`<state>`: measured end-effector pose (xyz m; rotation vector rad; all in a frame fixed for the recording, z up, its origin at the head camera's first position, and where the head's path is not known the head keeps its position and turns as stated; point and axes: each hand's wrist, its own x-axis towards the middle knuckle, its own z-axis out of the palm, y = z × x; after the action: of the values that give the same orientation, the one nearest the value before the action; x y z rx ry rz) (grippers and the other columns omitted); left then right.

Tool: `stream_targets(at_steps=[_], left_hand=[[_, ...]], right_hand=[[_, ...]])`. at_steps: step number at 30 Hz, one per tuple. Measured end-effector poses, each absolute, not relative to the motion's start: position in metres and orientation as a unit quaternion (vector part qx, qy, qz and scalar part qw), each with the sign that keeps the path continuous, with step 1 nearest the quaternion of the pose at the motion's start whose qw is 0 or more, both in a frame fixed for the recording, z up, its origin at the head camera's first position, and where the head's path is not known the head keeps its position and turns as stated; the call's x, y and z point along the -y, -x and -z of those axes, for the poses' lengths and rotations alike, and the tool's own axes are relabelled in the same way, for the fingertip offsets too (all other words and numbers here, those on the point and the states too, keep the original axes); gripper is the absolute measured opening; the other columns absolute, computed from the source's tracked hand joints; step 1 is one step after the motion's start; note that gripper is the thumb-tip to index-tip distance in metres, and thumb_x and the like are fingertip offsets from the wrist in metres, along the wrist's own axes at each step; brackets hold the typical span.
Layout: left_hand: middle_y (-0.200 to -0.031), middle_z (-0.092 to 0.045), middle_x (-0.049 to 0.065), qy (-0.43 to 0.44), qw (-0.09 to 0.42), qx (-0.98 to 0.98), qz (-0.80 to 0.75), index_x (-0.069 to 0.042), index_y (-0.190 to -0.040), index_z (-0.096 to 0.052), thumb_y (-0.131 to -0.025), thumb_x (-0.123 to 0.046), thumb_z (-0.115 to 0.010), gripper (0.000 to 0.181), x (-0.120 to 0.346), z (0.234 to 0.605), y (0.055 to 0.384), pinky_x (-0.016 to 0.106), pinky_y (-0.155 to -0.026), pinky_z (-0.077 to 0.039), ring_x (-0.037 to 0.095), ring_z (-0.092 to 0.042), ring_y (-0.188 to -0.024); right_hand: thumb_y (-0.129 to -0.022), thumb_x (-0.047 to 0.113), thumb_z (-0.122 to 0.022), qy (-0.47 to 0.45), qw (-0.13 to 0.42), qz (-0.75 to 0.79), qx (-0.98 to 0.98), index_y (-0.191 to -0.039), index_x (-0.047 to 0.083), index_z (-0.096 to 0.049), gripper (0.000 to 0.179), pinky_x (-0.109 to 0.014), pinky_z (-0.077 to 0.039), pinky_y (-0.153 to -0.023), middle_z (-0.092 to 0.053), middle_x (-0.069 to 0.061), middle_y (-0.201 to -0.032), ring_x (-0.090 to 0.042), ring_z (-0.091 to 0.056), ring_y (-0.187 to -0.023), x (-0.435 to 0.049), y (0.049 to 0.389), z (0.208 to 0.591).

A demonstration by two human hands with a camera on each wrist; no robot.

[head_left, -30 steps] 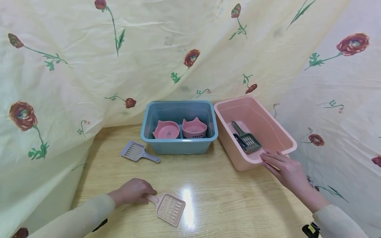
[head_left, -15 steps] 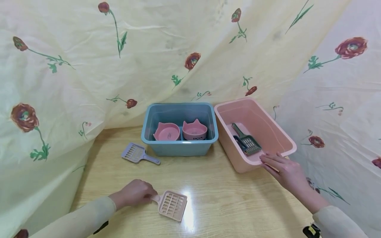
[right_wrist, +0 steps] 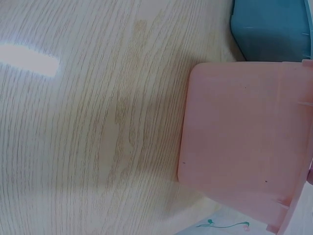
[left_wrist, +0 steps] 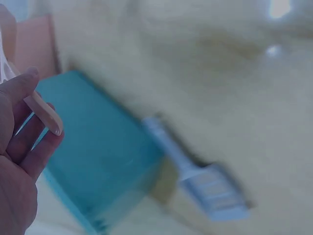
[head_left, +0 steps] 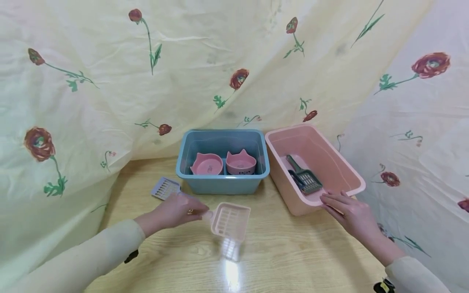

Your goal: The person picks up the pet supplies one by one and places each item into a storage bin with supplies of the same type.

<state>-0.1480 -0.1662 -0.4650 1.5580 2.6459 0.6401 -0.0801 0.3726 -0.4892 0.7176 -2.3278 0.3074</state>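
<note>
In the head view my left hand (head_left: 179,209) holds a pale pink litter scoop (head_left: 231,221) by its handle, raised over the table. The left wrist view shows thumb and fingers around the scoop's handle (left_wrist: 46,115). Just behind that hand lies a lavender litter scoop (head_left: 165,188), its handle partly covered. My right hand (head_left: 353,213) rests on the front rim of a pink bin (head_left: 289,199), fingers laid over the edge. A dark green litter scoop (head_left: 309,181) lies inside, with a dark blue item (head_left: 296,179) beside it, partly hidden.
A blue bin (head_left: 223,186) stands left of the pink one, touching or nearly so. Two pink cat-eared bowls (head_left: 207,165) sit in it side by side. A flowered cloth (head_left: 183,89) hangs behind and at both sides of the wooden table (head_left: 278,252).
My left hand has lifted the pale pink scoop off the table and moved it forward and slightly right. The right hand keeps its place on the pink bin's rim.
</note>
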Motion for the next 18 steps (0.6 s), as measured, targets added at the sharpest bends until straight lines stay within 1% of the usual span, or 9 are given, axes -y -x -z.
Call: stream_targets(at_steps=[4, 6, 9, 11, 14, 16, 18], left_hand=[[-0.095, -0.081, -0.007, -0.506, -0.016, -0.837, -0.209, -0.016, -0.112, -0.083, -0.089, -0.016, -0.089, 0.023, 0.145, 0.429, 0.161, 0.021, -0.076, -0.061, 0.003, -0.072, -0.082], [-0.091, -0.079, -0.01, -0.513, -0.03, -0.834, -0.203, -0.019, -0.107, -0.083, -0.089, -0.017, -0.089, 0.019, 0.132, 0.414, 0.168, 0.019, -0.073, -0.06, 0.001, -0.069, -0.078], [-0.08, -0.071, -0.013, -0.527, -0.054, -0.826, -0.195, -0.021, -0.096, -0.079, -0.09, -0.018, -0.089, 0.012, 0.111, 0.398, 0.181, 0.017, -0.065, -0.054, 0.002, -0.061, -0.071], [-0.079, -0.07, -0.013, -0.534, -0.08, -0.817, -0.201, -0.021, -0.095, -0.079, -0.09, -0.017, -0.089, 0.012, 0.097, 0.39, 0.188, 0.017, -0.064, -0.052, 0.004, -0.062, -0.07], [-0.083, -0.076, -0.011, -0.53, -0.117, -0.812, -0.216, -0.021, -0.106, -0.083, -0.09, -0.018, -0.089, 0.018, 0.078, 0.379, 0.196, 0.022, -0.067, -0.056, 0.007, -0.068, -0.072], [-0.094, -0.081, -0.008, -0.523, -0.134, -0.81, -0.231, -0.022, -0.117, -0.083, -0.09, -0.021, -0.089, 0.027, 0.066, 0.373, 0.2, 0.024, -0.073, -0.06, 0.008, -0.074, -0.08], [-0.101, -0.082, -0.006, -0.519, -0.14, -0.806, -0.247, -0.02, -0.122, -0.083, -0.092, -0.022, -0.088, 0.031, 0.055, 0.369, 0.204, 0.026, -0.078, -0.063, 0.008, -0.077, -0.087]], right_hand=[[-0.112, 0.059, -0.041, -0.275, 0.341, -0.114, 0.892, -0.104, 0.007, -0.085, 0.069, -0.015, -0.023, -0.12, -0.082, -0.013, -0.102, -0.034, -0.08, -0.087, -0.373, 0.08, 0.488], [-0.112, 0.059, -0.042, -0.273, 0.346, -0.112, 0.891, -0.104, 0.008, -0.085, 0.067, -0.018, -0.027, -0.12, -0.082, -0.012, -0.102, -0.034, -0.08, -0.087, -0.374, 0.079, 0.488], [-0.112, 0.058, -0.043, -0.274, 0.35, -0.11, 0.889, -0.104, 0.009, -0.086, 0.065, -0.023, -0.034, -0.118, -0.082, -0.011, -0.101, -0.033, -0.08, -0.086, -0.375, 0.077, 0.489], [-0.112, 0.058, -0.043, -0.276, 0.351, -0.11, 0.888, -0.104, 0.01, -0.086, 0.065, -0.024, -0.035, -0.117, -0.082, -0.01, -0.101, -0.033, -0.08, -0.085, -0.376, 0.077, 0.489], [-0.112, 0.059, -0.042, -0.277, 0.347, -0.107, 0.89, -0.103, 0.01, -0.086, 0.066, -0.024, -0.035, -0.117, -0.083, -0.009, -0.101, -0.032, -0.08, -0.086, -0.376, 0.077, 0.487], [-0.112, 0.06, -0.04, -0.277, 0.344, -0.102, 0.891, -0.103, 0.011, -0.086, 0.068, -0.031, -0.046, -0.11, -0.083, -0.008, -0.1, -0.03, -0.08, -0.086, -0.375, 0.077, 0.486], [-0.112, 0.06, -0.039, -0.278, 0.341, -0.098, 0.893, -0.102, 0.01, -0.086, 0.069, -0.042, -0.055, -0.1, -0.083, -0.008, -0.1, -0.029, -0.081, -0.086, -0.374, 0.076, 0.484]])
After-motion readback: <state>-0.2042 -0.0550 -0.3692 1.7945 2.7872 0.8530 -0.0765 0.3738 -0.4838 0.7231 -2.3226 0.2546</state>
